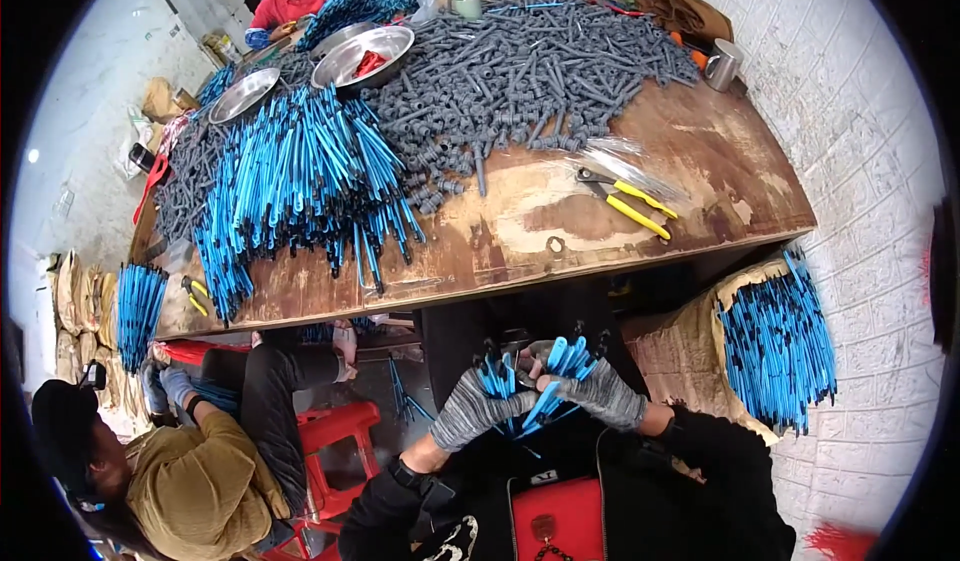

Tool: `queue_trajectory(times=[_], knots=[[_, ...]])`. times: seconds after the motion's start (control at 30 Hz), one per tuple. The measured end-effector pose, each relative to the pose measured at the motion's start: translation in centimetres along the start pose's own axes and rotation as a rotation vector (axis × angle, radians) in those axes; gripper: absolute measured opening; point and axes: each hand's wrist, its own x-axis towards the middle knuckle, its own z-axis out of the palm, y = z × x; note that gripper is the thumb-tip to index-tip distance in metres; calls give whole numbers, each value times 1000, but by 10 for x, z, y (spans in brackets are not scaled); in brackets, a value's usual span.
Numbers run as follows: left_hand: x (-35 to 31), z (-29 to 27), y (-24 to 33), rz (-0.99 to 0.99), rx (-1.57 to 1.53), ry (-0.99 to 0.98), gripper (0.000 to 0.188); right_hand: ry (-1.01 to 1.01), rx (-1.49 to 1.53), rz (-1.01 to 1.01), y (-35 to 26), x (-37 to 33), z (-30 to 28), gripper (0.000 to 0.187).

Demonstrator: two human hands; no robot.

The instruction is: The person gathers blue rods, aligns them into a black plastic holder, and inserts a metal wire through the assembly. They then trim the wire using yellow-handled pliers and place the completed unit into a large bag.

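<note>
In grey knitted gloves, my left hand [466, 413] and my right hand [608, 397] are held close together over my lap, just below the table edge. Each is closed around thin blue rods with black ends. The rods in my right hand [572, 355] fan upward between thumb and fingers; some slant down toward my left hand. A second bunch of blue rods [496, 379] sticks up from my left hand. Some fingertips are hidden behind the rods. A large heap of similar blue rods [300, 166] lies on the wooden table [560, 251] ahead.
Grey plastic parts [500, 71] are piled across the table. Yellow-handled cutters [630, 203] lie beside thin clear strips. Metal bowls [385, 49] stand at the back left. An open sack of blue rods [705, 336] stands at right. A co-worker [195, 461] sits at left near a red stool [340, 436].
</note>
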Motion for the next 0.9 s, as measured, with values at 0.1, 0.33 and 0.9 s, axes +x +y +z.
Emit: queue_trajectory(times=[0.1, 0.33, 0.9], knots=[[24, -26, -16, -36, -126, -99, 39, -121, -229, -17, -16, 11, -7, 49], [13, -79, -44, -112, -371, -157, 43, -524, -1118, -32, -126, 57, -40, 37], [28, -81, -10, -79, -435, -316, 53, -212, -2051, -490, -178, 313, -34, 24]])
